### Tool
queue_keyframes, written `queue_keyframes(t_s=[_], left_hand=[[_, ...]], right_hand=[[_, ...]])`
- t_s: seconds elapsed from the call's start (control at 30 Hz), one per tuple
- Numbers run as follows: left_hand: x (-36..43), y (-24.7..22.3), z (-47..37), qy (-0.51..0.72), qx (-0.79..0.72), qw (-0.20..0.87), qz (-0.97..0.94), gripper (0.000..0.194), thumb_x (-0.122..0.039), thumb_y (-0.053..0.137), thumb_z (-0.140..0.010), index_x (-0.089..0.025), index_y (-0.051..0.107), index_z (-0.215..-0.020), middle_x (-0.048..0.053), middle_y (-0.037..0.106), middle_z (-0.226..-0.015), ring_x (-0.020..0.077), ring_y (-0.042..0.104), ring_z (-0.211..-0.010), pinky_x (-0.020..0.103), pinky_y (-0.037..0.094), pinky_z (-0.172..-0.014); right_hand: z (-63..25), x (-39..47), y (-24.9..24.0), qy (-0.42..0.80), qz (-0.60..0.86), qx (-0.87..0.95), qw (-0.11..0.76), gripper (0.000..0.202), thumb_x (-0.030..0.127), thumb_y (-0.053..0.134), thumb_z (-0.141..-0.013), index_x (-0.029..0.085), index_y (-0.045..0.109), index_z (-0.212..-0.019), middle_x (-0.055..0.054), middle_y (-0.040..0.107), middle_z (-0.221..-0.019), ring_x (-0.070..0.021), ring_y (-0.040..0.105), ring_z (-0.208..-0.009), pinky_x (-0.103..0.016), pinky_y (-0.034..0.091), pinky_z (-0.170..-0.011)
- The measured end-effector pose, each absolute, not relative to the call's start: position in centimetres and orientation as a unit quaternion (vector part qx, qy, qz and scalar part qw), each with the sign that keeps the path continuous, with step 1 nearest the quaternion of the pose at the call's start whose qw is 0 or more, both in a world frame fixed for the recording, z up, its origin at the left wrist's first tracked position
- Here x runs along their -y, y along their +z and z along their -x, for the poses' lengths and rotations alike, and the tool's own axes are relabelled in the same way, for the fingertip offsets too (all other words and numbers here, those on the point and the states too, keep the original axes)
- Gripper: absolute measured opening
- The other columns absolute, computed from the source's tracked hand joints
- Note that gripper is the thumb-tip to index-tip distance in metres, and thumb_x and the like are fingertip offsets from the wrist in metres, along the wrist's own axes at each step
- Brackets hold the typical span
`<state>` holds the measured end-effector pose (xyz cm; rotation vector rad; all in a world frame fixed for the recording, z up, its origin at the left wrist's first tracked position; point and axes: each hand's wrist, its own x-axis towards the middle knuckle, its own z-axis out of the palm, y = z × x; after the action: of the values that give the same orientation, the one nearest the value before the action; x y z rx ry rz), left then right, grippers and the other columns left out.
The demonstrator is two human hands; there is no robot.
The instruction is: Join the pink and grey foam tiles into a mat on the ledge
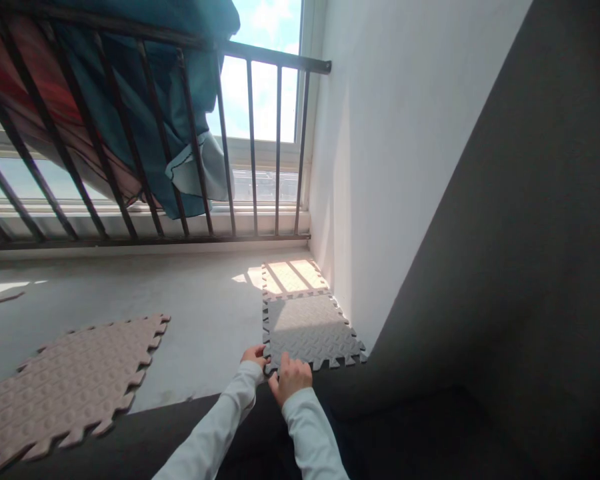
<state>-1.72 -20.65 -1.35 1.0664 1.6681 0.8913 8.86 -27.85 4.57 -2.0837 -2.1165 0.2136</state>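
A grey interlocking foam mat tile (305,327) lies on the ledge against the right wall, its toothed front edge along the ledge's front. Behind it, touching along the toothed seam, sits a sunlit beige foam mat tile (291,277). My left hand (253,355) is at the grey tile's front left corner, with fingers closed on its edge. My right hand (293,379) rests beside it, fingers bent over the front edge and fingertips on top of the tile; its thumb is partly under the edge. The undersides of both grips are hidden.
A pinkish-brown foam mat (75,380) lies to the left, overhanging the ledge (200,320). Dark metal railings (253,147) stand before the window, with teal and red cloth (150,113) draped over them. A white wall (380,133) rises on the right; a thin brown strip (3,300) lies far left.
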Motion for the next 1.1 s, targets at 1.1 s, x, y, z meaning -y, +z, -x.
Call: queue_keyframes(t_s=[1.1], left_hand=[[11.3,0.7,3.7,0.268,-0.746,0.4,-0.46,0.039,-0.016,0.055,-0.073,-0.009,0.05,-0.111,0.012,0.054,-0.116,0.0226,0.047,-0.11,0.033,0.04,-0.091]], right_hand=[[-12.7,24.0,1.1,0.087,0.767,0.635,0.007,0.067,0.058,0.058,-0.063,0.037,0.039,-0.125,-0.014,0.031,-0.137,-0.0374,0.024,-0.124,-0.06,0.017,-0.092]])
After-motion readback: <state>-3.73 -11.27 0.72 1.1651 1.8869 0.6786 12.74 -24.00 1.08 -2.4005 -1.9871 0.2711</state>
